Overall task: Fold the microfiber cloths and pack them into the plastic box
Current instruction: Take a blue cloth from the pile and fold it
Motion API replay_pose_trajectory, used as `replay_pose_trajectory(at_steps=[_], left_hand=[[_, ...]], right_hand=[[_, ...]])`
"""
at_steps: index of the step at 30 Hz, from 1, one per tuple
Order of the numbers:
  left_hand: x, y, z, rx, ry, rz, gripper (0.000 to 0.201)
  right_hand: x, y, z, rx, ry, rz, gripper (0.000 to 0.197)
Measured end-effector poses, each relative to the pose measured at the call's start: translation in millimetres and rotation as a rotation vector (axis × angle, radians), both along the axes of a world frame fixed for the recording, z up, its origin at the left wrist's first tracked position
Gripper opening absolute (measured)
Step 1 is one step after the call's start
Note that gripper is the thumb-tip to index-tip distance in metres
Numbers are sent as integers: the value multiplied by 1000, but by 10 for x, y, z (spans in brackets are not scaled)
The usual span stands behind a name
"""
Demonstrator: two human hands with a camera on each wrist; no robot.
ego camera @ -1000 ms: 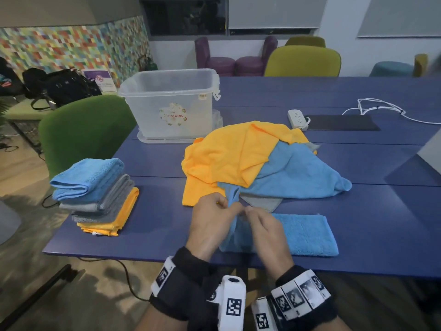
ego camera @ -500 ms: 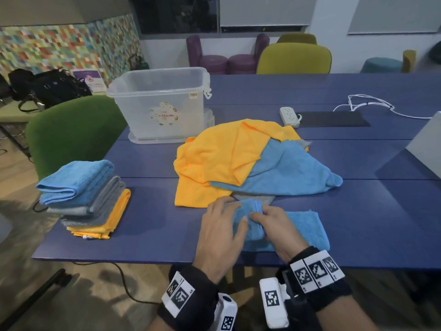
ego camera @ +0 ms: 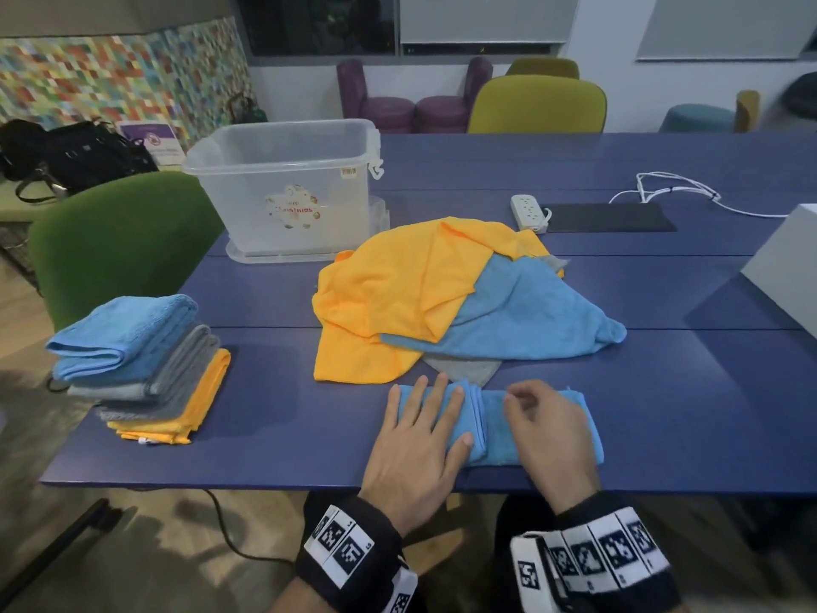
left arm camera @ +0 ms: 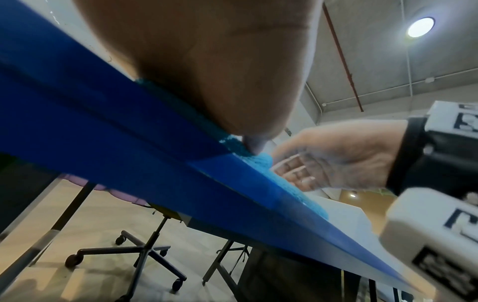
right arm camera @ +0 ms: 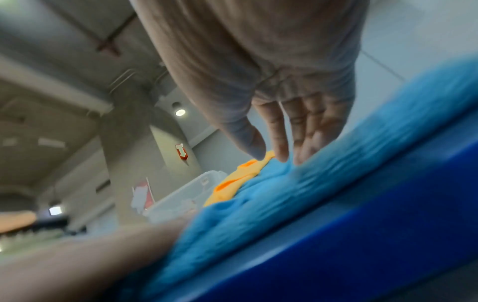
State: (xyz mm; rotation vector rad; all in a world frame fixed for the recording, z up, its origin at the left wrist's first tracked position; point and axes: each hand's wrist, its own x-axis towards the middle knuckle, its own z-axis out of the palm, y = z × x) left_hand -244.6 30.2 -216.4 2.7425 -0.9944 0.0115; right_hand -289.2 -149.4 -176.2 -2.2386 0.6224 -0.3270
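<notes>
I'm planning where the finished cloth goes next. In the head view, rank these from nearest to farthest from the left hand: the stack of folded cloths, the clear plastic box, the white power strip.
Measured from the left hand:
1. Stack of folded blue, grey and orange cloths, to its left near the table's corner.
2. Clear plastic box, ahead and slightly left.
3. White power strip, far ahead to the right.

You're in an office meeting or breakout room: long blue conference table (ego camera: 663, 391), upholstered chairs in green (ego camera: 119, 241), mustard (ego camera: 537, 106) and purple (ego camera: 389, 99), mosaic-patterned wall panel (ego camera: 110, 77), roller blinds (ego camera: 482, 17), power strip (ego camera: 528, 212), castor chair base (left arm camera: 129, 257) underneath.
</notes>
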Motion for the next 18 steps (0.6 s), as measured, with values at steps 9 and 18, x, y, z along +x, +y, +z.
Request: replay_pose_trajectory(at_steps=[9, 18], left_hand=[[-18, -33, 19, 40, -4, 23, 64], [-10, 16, 48, 31, 5, 0, 63]], right_hand=[[-332, -392, 78, -218, 424, -229, 66], [-284, -418, 235, -37, 459, -115, 40]])
